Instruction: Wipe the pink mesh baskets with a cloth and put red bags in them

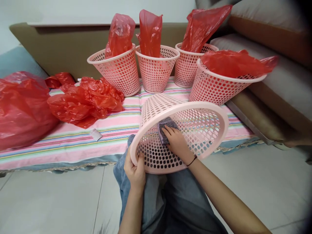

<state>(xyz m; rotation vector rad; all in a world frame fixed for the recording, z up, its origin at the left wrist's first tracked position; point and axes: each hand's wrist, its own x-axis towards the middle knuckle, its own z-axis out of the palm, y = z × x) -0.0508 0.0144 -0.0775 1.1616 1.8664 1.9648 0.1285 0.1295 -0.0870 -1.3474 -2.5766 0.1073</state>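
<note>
A pink perforated plastic basket (195,109) lies tilted on my lap, its mouth facing me. My left hand (134,171) grips the basket's rim at the lower left, thumb over the edge. My right hand (176,141) reaches inside the basket and presses a grey cloth (163,125) against the inner wall, fingers bent over it. A thin dark band circles my right wrist.
Several pink baskets (123,73) with red plastic bags (120,34) in them stand on a striped mat (73,141). Loose red bags (87,100) lie at left, a big one (20,110) at far left. A sofa (275,61) is at right, tiled floor (48,201) below.
</note>
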